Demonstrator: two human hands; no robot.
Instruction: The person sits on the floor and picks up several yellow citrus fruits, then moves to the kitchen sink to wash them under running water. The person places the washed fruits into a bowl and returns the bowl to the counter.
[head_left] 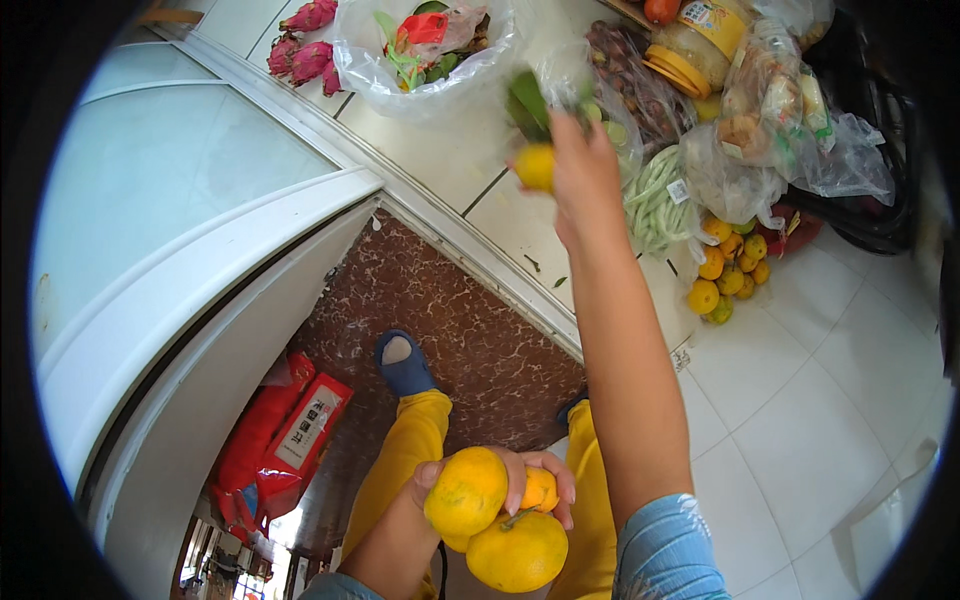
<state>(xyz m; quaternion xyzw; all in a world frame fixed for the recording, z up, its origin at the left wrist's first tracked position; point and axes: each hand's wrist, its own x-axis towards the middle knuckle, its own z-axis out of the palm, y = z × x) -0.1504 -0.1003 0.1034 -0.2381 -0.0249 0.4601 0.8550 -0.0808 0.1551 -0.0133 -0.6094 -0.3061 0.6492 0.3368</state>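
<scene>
In my left hand [514, 478], close to my body, I cradle several yellow-orange mandarins [518, 553] with the fingers curled round them. One of these has a short green stem. My right arm reaches forward over the white tiles, and its hand [590, 180] is closed on another mandarin [535, 168]. Dark green leaves [527, 105] stick out beside that fruit, smeared by motion. Ahead and to the left of it stands an open clear plastic bag [365, 75] holding leaves and a red scrap. More mandarins [728, 265] lie in a bag to the right.
Pink dragon fruits [300, 55] lie at the far left. Bagged green beans [655, 200], a yellow-lidded jar [700, 45] and other bags crowd the far right. A raised door track [470, 260] crosses the floor. Red packages [285, 440] stand at the left near my slippered foot [405, 365].
</scene>
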